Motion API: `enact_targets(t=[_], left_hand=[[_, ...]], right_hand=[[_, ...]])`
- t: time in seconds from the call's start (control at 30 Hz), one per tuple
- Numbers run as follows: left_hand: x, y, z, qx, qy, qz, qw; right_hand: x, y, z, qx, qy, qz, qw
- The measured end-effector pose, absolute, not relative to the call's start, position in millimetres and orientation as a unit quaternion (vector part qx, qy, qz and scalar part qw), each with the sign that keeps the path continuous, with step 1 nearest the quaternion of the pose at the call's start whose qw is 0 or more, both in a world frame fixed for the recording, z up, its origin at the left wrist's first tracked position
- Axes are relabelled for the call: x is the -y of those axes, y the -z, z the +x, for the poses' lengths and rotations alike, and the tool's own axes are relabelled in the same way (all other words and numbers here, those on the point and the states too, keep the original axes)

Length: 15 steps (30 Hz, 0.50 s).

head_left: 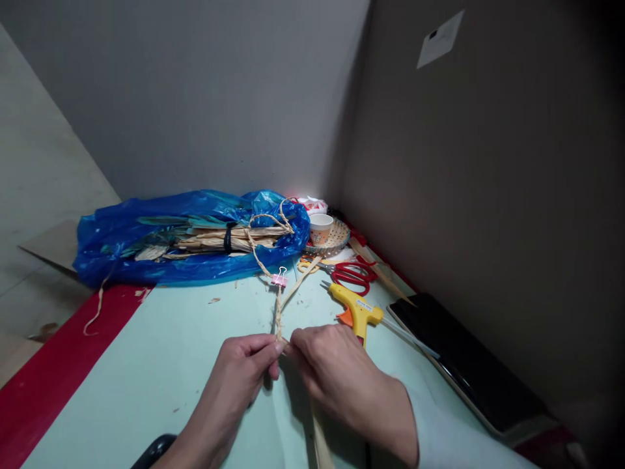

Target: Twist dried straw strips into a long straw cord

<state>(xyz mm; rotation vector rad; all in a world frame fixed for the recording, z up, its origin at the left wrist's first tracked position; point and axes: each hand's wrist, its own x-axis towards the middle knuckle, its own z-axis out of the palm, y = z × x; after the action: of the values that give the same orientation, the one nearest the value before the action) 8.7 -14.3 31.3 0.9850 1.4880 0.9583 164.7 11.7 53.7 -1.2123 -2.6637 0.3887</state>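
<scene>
A braided cord of dry, straw-coloured fibre [278,312] runs down the middle of the table, held at its upper part by a pink binder clip [280,279]. My left hand [248,365] pinches the lower end of the cord between thumb and forefinger. Close beside it, my right hand [329,371] is closed on a fibre strand at the same end, its fingertips partly hidden. One loose pale strip [319,440] hangs below my right hand toward the near edge. Beyond the clip, the thin cord [258,254] loops up onto the blue bag.
A blue plastic bag [122,225] with bundled dry fibre lies at the back. To the right are a yellow glue gun [359,306], red-handled scissors [352,279], a paper cup [320,229] on a woven tray [342,236], and a black tablet-like device [469,358]. Walls bound the back and right.
</scene>
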Motion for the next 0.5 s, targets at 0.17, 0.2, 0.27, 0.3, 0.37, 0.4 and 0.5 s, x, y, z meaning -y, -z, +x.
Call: enact_targets(t=[0.17, 0.2, 0.27, 0.3, 0.37, 0.4, 0.5], left_hand=[[14, -23, 10, -0.615, -0.425, 0.398, 0.531], [14, -23, 9, -0.617, -0.424, 0.399, 0.530], [14, -23, 9, -0.619, -0.421, 0.404, 0.526], [14, -24, 9, -0.621, -0.418, 0.405, 0.525], [15, -24, 10, -0.629, -0.405, 0.405, 0.525], [15, -24, 11, -0.628, -0.403, 0.405, 0.529], [16, -23, 13, -0.598, -0.424, 0.402, 0.548]], right_hand=[[-4, -47, 159, 0.932, 0.011, -0.354, 0.069], [-3, -46, 158, 0.935, 0.028, -0.346, 0.076], [-3, -45, 158, 0.936, 0.057, -0.334, 0.099], [-2, -45, 158, 0.935, 0.072, -0.329, 0.111], [0, -43, 158, 0.936, 0.105, -0.310, 0.130], [2, -41, 158, 0.937, 0.122, -0.297, 0.139], [7, -35, 155, 0.939, 0.152, -0.261, 0.164]])
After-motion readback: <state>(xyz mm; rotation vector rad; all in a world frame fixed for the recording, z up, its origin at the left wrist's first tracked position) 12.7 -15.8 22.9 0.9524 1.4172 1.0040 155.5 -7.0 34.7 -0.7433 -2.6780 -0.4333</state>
